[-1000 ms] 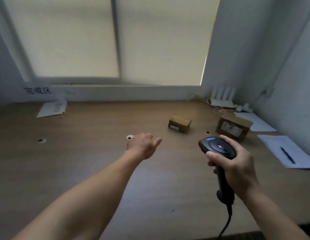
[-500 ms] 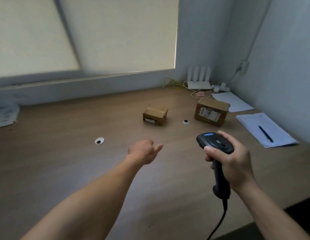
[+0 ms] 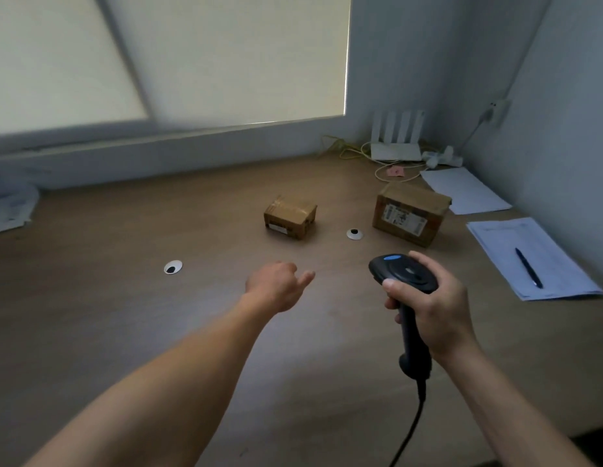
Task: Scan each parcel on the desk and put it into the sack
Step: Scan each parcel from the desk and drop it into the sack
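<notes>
Clenching fingers round the scanner (image 3: 404,273), the right hand (image 3: 438,308); left hand (image 3: 276,288) empty, fingers loosely curled.

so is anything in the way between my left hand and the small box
Nothing visible. Only bare desk lies between the left hand and the small box; the cable hole sits off to the right, out of that line.

right hand (image 3: 438,308) grips scanner (image 3: 402,273) | left hand (image 3: 274,286) short of small parcel (image 3: 290,217)
</notes>
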`<state>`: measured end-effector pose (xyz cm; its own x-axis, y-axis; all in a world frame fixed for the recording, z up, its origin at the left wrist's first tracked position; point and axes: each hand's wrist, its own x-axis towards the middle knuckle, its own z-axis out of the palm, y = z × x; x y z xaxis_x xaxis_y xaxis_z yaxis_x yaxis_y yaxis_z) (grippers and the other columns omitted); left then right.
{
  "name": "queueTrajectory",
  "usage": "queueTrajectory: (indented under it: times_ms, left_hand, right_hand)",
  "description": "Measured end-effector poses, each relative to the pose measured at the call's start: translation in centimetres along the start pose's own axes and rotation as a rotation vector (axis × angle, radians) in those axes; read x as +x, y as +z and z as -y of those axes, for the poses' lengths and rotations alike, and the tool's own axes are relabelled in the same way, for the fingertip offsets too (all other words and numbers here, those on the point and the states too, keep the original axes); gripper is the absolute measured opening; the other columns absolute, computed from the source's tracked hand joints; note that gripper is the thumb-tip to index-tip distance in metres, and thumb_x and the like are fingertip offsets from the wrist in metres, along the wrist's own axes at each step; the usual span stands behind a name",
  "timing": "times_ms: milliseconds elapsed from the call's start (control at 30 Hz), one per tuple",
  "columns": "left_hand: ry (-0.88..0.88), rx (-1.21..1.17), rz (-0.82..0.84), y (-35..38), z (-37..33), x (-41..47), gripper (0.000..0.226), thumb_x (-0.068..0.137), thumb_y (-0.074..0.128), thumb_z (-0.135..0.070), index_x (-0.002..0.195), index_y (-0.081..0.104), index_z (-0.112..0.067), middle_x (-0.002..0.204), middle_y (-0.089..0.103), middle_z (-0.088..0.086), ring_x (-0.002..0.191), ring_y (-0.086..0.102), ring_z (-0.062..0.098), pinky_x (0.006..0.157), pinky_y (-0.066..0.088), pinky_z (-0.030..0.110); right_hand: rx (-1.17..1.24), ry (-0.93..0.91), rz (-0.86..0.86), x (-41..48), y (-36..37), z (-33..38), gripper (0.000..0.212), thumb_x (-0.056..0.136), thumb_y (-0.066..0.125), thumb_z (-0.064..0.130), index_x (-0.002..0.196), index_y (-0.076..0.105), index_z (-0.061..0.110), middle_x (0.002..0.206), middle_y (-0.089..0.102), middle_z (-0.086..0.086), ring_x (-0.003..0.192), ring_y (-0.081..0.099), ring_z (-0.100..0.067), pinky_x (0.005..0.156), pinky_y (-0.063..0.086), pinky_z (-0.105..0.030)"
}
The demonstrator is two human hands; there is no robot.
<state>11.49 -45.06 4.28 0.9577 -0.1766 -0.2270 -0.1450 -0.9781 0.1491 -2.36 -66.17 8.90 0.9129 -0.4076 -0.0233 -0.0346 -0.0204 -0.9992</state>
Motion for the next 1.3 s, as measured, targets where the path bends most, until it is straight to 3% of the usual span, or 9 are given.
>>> queueTrajectory:
  times_ms: [367, 533, 767, 833, 933, 1067, 1133, 1233, 1300]
  left_hand:
    - [0.142, -0.073, -0.002, 2.5, -0.5, -0.9, 0.071, 0.097, 0.03, -0.073, 0.136, 0.057, -0.02, 0.13, 0.064, 0.003, 0.115, 0.06, 0.025, 0.09, 0.053, 0.042]
    - [0.176, -0.089, -0.008, 2.4, 1.0, -1.8, 0.071, 0.097, 0.031, -0.072, 0.132, 0.06, -0.018, 0.127, 0.066, 0.004, 0.112, 0.06, 0.026, 0.09, 0.053, 0.042]
    - [0.192, -0.083, -0.061, -0.6, 0.7, -0.6, 0.064, 0.097, 0.03, -0.071, 0.118, 0.064, -0.021, 0.116, 0.067, 0.003, 0.103, 0.06, 0.024, 0.084, 0.054, 0.041]
    - [0.205, -0.088, -0.068, -1.1, -0.3, -0.1, 0.065, 0.098, 0.03, -0.07, 0.121, 0.064, -0.02, 0.12, 0.066, 0.003, 0.108, 0.06, 0.024, 0.087, 0.054, 0.041]
    - [0.222, -0.09, -0.088, -1.6, -2.4, 1.2, 0.067, 0.098, 0.03, -0.071, 0.121, 0.064, -0.018, 0.121, 0.066, 0.004, 0.11, 0.06, 0.025, 0.09, 0.054, 0.043]
    - [0.22, -0.061, -0.102, -2.1, -6.3, 3.4, 0.063, 0.097, 0.036, -0.069, 0.128, 0.06, -0.019, 0.125, 0.064, 0.003, 0.111, 0.06, 0.024, 0.089, 0.054, 0.044]
    - [0.222, -0.054, -0.11, -2.3, -8.6, 5.0, 0.06, 0.095, 0.046, -0.067, 0.134, 0.056, -0.022, 0.131, 0.06, 0.004, 0.114, 0.059, 0.024, 0.089, 0.054, 0.042]
    - [0.237, -0.008, -0.126, -2.5, -12.7, 8.3, 0.057, 0.094, 0.057, -0.058, 0.138, 0.053, -0.022, 0.137, 0.055, 0.004, 0.121, 0.054, 0.024, 0.091, 0.052, 0.041]
    - [0.25, 0.021, -0.135, -2.6, -15.9, 11.2, 0.053, 0.093, 0.06, -0.051, 0.138, 0.053, -0.022, 0.136, 0.055, 0.004, 0.121, 0.053, 0.024, 0.09, 0.052, 0.04]
  right_hand:
    - [-0.072, -0.061, -0.127, -4.0, -0.6, 1.6, 0.07, 0.077, 0.084, 0.015, 0.14, 0.053, 0.012, 0.091, 0.072, -0.011, 0.072, 0.07, -0.034, 0.06, 0.055, -0.045]
    - [-0.074, -0.087, -0.166, -5.5, -0.1, 2.8, 0.08, 0.065, 0.081, 0.028, 0.139, 0.054, 0.014, 0.089, 0.073, -0.011, 0.066, 0.068, -0.028, 0.054, 0.053, -0.039]
    - [-0.108, -0.163, -0.178, -4.5, -0.8, 4.7, 0.078, 0.068, 0.081, 0.029, 0.139, 0.055, 0.013, 0.086, 0.072, -0.012, 0.068, 0.069, -0.028, 0.057, 0.054, -0.042]
    - [-0.099, -0.172, -0.181, -3.8, -1.3, 5.1, 0.069, 0.072, 0.082, 0.022, 0.136, 0.057, 0.015, 0.085, 0.072, -0.012, 0.067, 0.068, -0.028, 0.056, 0.052, -0.042]
    - [-0.095, -0.199, -0.175, -2.0, -2.9, 5.3, 0.044, 0.068, 0.08, 0.026, 0.111, 0.067, 0.026, 0.081, 0.071, -0.012, 0.065, 0.066, -0.028, 0.054, 0.051, -0.04]
    - [-0.108, -0.202, -0.185, 1.6, -5.9, 4.8, 0.066, 0.067, 0.08, 0.03, 0.127, 0.062, 0.01, 0.077, 0.07, -0.009, 0.065, 0.067, -0.028, 0.053, 0.052, -0.039]
    - [-0.108, -0.208, -0.176, 3.9, -7.8, 4.4, 0.065, 0.07, 0.081, 0.028, 0.129, 0.061, 0.01, 0.077, 0.071, -0.008, 0.066, 0.068, -0.027, 0.054, 0.053, -0.039]
    - [-0.102, -0.236, -0.15, 8.3, -10.7, 3.3, 0.037, 0.081, 0.082, 0.014, 0.11, 0.066, 0.029, 0.077, 0.072, -0.005, 0.066, 0.069, -0.028, 0.057, 0.055, -0.043]
    - [-0.098, -0.245, -0.134, 11.8, -12.6, 2.4, 0.031, 0.084, 0.08, 0.011, 0.098, 0.065, 0.035, 0.077, 0.073, -0.003, 0.067, 0.069, -0.029, 0.057, 0.055, -0.043]
